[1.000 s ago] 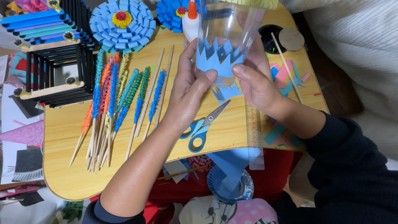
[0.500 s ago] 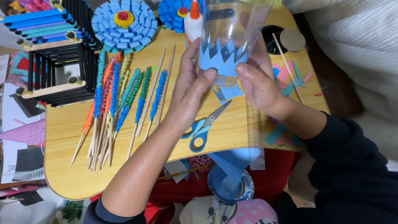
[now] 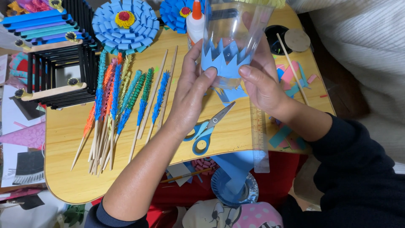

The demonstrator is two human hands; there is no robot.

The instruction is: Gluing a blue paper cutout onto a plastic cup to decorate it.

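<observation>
Both hands hold 1 clear plastic cup-shaped container above the rounded wooden counter, lifted towards the camera so its wall can be worked on. A blue paper strip cut into zigzag points wraps the lower part of the container.

Left hand: grip narrow, thumb pressing the lower edge of the strip against the plastic, fingers behind the container wall. Right hand: grip closed on the opposite side, thumb on the strip's edge, fingers partly hidden behind the clear wall. The 2 thumbs face each other, which judged from their position keeps the paper flat to the curve.

On the counter below the hands lie blue-handled scissors, blades pointing up-right, and blue paper offcuts. A clear plastic ruler lies lengthwise just right of the scissors. A white glue bottle with orange cap stands behind the left hand, near the container.

To the left, a row of wooden sticks wrapped in coloured fringed paper lies fanned out. A large blue rolled-paper flower sits at the far edge.
</observation>
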